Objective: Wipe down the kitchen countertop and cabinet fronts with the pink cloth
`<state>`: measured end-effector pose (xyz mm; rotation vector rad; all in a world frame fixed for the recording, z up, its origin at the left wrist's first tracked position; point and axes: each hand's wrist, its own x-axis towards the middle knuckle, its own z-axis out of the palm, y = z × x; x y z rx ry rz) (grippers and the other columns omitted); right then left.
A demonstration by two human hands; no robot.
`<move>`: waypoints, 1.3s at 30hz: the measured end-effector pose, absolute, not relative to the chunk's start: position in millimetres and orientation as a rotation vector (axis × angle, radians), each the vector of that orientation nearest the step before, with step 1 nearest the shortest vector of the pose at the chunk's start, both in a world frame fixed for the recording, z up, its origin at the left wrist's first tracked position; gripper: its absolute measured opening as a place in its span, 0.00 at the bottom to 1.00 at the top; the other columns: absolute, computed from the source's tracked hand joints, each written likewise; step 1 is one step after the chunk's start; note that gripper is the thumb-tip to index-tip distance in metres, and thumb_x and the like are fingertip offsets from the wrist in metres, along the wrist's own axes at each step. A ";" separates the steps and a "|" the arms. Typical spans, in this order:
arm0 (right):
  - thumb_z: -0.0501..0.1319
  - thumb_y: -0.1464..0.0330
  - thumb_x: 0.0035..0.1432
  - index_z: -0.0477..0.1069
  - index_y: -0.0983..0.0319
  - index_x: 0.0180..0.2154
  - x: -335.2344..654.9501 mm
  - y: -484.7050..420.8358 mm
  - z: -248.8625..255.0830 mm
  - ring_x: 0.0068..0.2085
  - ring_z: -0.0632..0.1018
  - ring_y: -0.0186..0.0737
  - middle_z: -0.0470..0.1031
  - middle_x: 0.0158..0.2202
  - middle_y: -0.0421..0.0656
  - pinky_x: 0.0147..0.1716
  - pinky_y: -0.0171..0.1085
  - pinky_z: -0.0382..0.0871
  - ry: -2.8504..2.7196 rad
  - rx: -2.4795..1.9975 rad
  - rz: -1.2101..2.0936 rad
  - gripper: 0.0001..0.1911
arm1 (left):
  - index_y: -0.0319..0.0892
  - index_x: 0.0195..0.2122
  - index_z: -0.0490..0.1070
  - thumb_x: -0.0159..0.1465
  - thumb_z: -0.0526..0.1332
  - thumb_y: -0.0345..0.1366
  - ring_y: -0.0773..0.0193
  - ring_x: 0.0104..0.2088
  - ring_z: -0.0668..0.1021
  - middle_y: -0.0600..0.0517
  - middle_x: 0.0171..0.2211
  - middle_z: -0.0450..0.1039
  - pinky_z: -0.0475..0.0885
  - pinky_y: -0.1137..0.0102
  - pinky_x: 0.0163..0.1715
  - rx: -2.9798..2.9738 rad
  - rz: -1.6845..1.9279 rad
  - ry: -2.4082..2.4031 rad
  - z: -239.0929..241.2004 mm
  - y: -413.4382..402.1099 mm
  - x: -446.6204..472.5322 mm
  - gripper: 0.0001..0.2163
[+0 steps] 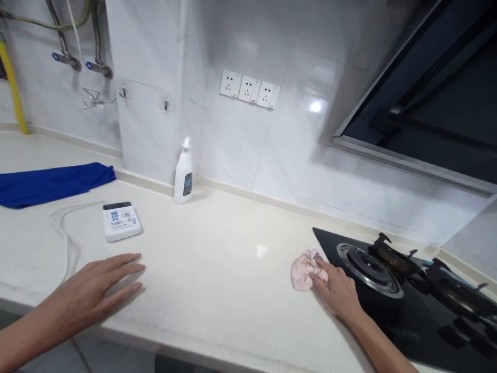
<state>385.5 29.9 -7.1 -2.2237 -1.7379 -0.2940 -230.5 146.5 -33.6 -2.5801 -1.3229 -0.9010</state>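
My right hand (336, 290) presses a crumpled pink cloth (303, 272) onto the pale countertop (225, 259), right at the left edge of the black glass stove (407, 321). Its fingers are curled over the cloth. My left hand (93, 290) lies flat on the counter near the front edge, fingers stretched out and holding nothing. A small white box with a blue label (121, 221) sits just beyond the left hand.
A white spray bottle (183, 173) stands by the tiled wall. A blue cloth (50, 184) lies at the far left. A thin clear tube (64, 228) curves beside the box. The stove's burner ring (368, 267) and black pan supports (399, 256) are at right. Wall sockets (249, 89) sit above.
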 end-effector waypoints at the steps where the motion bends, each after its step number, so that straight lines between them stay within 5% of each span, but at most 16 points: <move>1: 0.53 0.55 0.70 0.70 0.57 0.65 385.7 49.8 -2.4 0.59 0.75 0.58 0.75 0.63 0.52 0.56 0.57 0.66 -1.667 -2.279 -0.311 0.27 | 0.82 0.55 0.73 0.63 0.61 0.61 0.52 0.55 0.82 0.77 0.59 0.77 0.79 0.52 0.54 -2.551 -0.906 -1.356 -32.0 145.6 -230.3 0.18; 7: 0.44 0.52 0.73 0.69 0.64 0.66 346.7 164.0 33.2 0.64 0.72 0.63 0.68 0.66 0.64 0.58 0.61 0.60 -1.487 -2.437 -0.155 0.34 | 0.78 0.59 0.73 0.63 0.63 0.61 0.46 0.64 0.76 0.70 0.65 0.72 0.74 0.47 0.63 -2.571 -0.758 -1.510 -22.9 134.1 -216.6 0.22; 14: 0.54 0.47 0.68 0.63 0.57 0.71 218.4 260.6 39.2 0.71 0.62 0.68 0.56 0.74 0.60 0.66 0.69 0.49 -1.767 -2.312 0.094 0.37 | 0.61 0.61 0.77 0.68 0.58 0.59 0.46 0.66 0.75 0.54 0.66 0.74 0.72 0.49 0.64 -2.626 -0.739 -1.557 -11.3 123.9 -208.5 0.23; 24: 0.60 0.42 0.64 0.62 0.47 0.70 34.3 158.2 27.0 0.76 0.53 0.63 0.48 0.78 0.50 0.70 0.69 0.38 -2.541 -1.356 0.309 0.38 | 0.53 0.67 0.71 0.71 0.50 0.59 0.48 0.68 0.72 0.51 0.69 0.70 0.68 0.53 0.67 -2.487 -0.876 -1.662 -11.0 125.5 -208.6 0.29; 28: 0.61 0.46 0.66 0.67 0.49 0.68 58.8 124.9 27.0 0.74 0.58 0.56 0.57 0.76 0.45 0.72 0.61 0.47 -2.563 -1.270 0.299 0.33 | 0.52 0.67 0.71 0.73 0.47 0.55 0.50 0.67 0.73 0.51 0.67 0.73 0.67 0.56 0.66 -2.477 -0.834 -1.673 -12.9 126.2 -208.9 0.28; 33: 0.57 0.56 0.69 0.72 0.50 0.63 164.9 129.3 40.2 0.68 0.68 0.43 0.71 0.68 0.38 0.67 0.40 0.58 -2.272 -1.806 0.091 0.23 | 0.53 0.58 0.78 0.72 0.47 0.57 0.48 0.67 0.73 0.50 0.65 0.75 0.65 0.53 0.65 -2.485 -0.722 -1.764 -6.6 122.2 -202.7 0.27; 39: 0.50 0.60 0.70 0.74 0.59 0.60 316.1 78.1 42.1 0.65 0.71 0.56 0.73 0.65 0.52 0.63 0.51 0.62 -1.745 -2.348 0.015 0.24 | 0.52 0.60 0.76 0.72 0.48 0.56 0.48 0.68 0.72 0.49 0.66 0.74 0.65 0.52 0.65 -2.466 -0.730 -1.766 -3.9 119.0 -199.2 0.26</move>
